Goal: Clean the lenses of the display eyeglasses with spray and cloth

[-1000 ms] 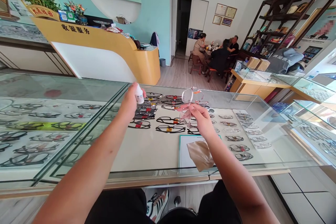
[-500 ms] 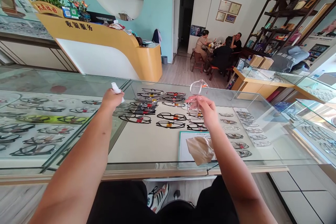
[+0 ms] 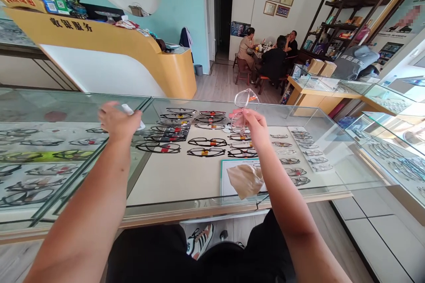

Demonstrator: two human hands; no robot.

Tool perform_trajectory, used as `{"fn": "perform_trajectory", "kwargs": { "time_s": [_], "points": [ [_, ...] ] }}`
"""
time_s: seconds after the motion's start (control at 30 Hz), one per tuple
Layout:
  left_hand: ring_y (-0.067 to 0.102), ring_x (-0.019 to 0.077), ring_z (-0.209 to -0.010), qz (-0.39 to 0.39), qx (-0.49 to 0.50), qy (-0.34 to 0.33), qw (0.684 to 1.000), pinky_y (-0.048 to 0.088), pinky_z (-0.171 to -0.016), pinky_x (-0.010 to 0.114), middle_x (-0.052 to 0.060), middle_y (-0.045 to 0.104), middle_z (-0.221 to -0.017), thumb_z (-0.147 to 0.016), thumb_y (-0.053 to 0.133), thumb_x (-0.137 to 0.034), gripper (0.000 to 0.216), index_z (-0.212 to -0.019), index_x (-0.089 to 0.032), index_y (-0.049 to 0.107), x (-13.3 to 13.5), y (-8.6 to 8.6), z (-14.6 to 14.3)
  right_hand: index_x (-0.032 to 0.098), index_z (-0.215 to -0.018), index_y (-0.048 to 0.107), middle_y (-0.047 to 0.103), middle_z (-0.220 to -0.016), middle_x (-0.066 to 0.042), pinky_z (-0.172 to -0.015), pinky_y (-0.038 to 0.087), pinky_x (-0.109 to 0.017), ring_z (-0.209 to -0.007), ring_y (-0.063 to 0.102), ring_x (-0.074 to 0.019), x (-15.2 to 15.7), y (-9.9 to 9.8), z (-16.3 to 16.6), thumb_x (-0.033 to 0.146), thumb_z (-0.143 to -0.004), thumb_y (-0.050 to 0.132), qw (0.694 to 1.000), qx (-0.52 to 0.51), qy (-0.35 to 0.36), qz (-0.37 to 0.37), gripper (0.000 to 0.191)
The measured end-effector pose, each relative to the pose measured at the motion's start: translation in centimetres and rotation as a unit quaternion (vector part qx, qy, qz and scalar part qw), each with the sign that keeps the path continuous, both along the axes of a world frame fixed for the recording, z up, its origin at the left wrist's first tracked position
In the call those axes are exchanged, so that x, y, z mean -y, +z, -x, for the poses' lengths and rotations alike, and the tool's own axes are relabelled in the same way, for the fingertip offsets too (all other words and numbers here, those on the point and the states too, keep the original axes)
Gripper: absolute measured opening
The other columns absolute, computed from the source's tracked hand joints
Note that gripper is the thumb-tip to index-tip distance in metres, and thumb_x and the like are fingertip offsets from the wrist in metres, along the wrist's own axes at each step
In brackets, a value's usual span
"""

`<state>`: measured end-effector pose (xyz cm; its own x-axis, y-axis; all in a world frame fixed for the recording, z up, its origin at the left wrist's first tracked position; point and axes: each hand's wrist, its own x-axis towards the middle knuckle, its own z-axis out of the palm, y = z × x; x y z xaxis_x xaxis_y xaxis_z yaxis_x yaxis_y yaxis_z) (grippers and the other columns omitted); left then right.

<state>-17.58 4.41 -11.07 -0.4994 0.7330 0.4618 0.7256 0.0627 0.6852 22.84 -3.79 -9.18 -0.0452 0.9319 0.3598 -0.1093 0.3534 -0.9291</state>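
Observation:
My left hand is open over the far side of the glass display case, fingers and thumb spread. Just beyond its thumb shows a slim white bottle, leaning in the picture and partly hidden by the hand; whether they still touch is unclear. My right hand grips a pair of clear-framed eyeglasses, held up above the case with one lens on top and an orange tag on it. Below my right forearm lies a crumpled beige cloth on a white, green-edged sheet.
Rows of eyeglasses lie inside the glass case. A yellow cash counter stands beyond. Several people sit around a table at the back. Another display case stands at the right.
My left hand has gone from closed around the white bottle to spread, and its fingers have moved left. My right hand keeps hold of the eyeglasses. The view has shifted slightly right.

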Motion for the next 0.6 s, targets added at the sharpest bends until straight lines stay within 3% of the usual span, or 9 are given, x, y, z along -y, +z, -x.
{"fn": "perform_trajectory", "kwargs": {
  "time_s": [0.1,0.13,0.2,0.27,0.3,0.37,0.4,0.5,0.6],
  "points": [
    [0.044,0.0393,-0.151,-0.081,-0.008,0.111,0.99,0.032,-0.127,0.064,0.022,0.05,-0.159,-0.078,0.078,-0.011,0.069,-0.138,-0.013,0.045,1.6,1.7,-2.7,0.024,-0.107,0.084,0.087,-0.112,-0.009,-0.088,0.064,-0.042,-0.085,0.075,-0.0238,-0.6,-0.1,-0.5,0.075,-0.097,0.066,1.0,0.002,-0.017,-0.004,0.055],
    [0.049,0.0352,-0.148,-0.122,-0.033,0.087,0.988,0.036,-0.126,0.056,0.019,0.055,-0.155,-0.079,0.076,-0.01,0.065,-0.138,-0.014,0.048,2.6,2.3,-4.1,0.023,-0.107,0.083,0.087,-0.113,-0.01,-0.087,0.063,-0.042,-0.085,0.075,-0.024,-0.7,-0.1,-0.7,0.076,-0.097,0.065,1.0,0.004,-0.022,-0.004,0.056],
    [0.065,0.025,-0.121,-0.159,-0.06,-0.063,0.983,0.048,-0.113,0.041,0.01,0.071,-0.128,-0.094,0.065,-0.016,0.037,-0.131,-0.016,0.058,5.6,2.9,-7.8,0.023,-0.107,0.084,0.087,-0.113,-0.01,-0.083,0.062,-0.041,-0.083,0.074,-0.0235,-0.9,-0.1,-0.8,0.076,-0.097,0.065,1.0,0.002,-0.027,-0.002,0.056],
    [0.069,0.0225,-0.093,-0.076,-0.068,-0.273,0.957,0.053,-0.089,0.034,0.003,0.075,-0.101,-0.104,0.06,-0.033,0.015,-0.112,-0.023,0.068,9.4,2.5,-12.1,0.024,-0.105,0.084,0.088,-0.111,-0.009,-0.08,0.06,-0.039,-0.081,0.072,-0.0221,-1.0,-0.1,-0.9,0.075,-0.096,0.067,1.0,-0.008,-0.024,-0.003,0.055],
    [0.07,0.0225,-0.084,-0.002,-0.085,-0.366,0.927,0.051,-0.078,0.033,0.001,0.075,-0.093,-0.104,0.061,-0.037,0.015,-0.104,-0.025,0.07,11.3,1.8,-14.2,0.024,-0.104,0.084,0.088,-0.109,-0.009,-0.079,0.059,-0.038,-0.079,0.071,-0.0215,-1.0,-0.1,-0.8,0.075,-0.095,0.068,1.0,-0.013,-0.022,-0.004,0.054],
    [0.07,0.0235,-0.075,0.127,-0.163,-0.459,0.864,0.046,-0.07,0.036,0.001,0.077,-0.088,-0.106,0.057,-0.037,0.021,-0.094,-0.028,0.071,14.6,-0.1,-17.8,0.024,-0.103,0.085,0.088,-0.106,-0.007,-0.076,0.058,-0.037,-0.078,0.071,-0.0211,-0.9,0.0,-0.8,0.075,-0.094,0.07,1.0,-0.014,-0.021,-0.002,0.054],
    [0.072,0.0255,-0.079,0.158,-0.196,-0.468,0.847,0.045,-0.07,0.037,0.003,0.08,-0.094,-0.106,0.054,-0.035,0.022,-0.095,-0.028,0.071,15.8,-1.1,-19.1,0.024,-0.103,0.085,0.088,-0.105,-0.007,-0.075,0.057,-0.037,-0.079,0.071,-0.0213,-0.9,0.1,-0.8,0.076,-0.093,0.069,1.0,-0.01,-0.022,0.001,0.055],
    [0.077,0.0331,-0.095,0.206,-0.244,-0.43,0.845,0.048,-0.072,0.04,0.012,0.08,-0.12,-0.106,0.058,-0.041,0.021,-0.112,-0.027,0.073,17.3,-3.8,-21.2,0.024,-0.104,0.085,0.088,-0.105,-0.006,-0.076,0.057,-0.036,-0.082,0.072,-0.0215,-0.8,0.2,-0.8,0.078,-0.093,0.068,1.0,0.007,-0.022,0.009,0.058],
    [0.077,0.0346,-0.1,0.251,-0.235,-0.433,0.833,0.051,-0.077,0.042,0.012,0.078,-0.125,-0.104,0.065,-0.05,0.029,-0.12,-0.026,0.069,17.0,-5.0,-21.5,0.024,-0.103,0.086,0.088,-0.107,-0.006,-0.078,0.057,-0.035,-0.082,0.072,-0.0203,-0.9,0.1,-0.8,0.075,-0.095,0.069,1.0,0.001,-0.011,0.002,0.054]
  ]
}}
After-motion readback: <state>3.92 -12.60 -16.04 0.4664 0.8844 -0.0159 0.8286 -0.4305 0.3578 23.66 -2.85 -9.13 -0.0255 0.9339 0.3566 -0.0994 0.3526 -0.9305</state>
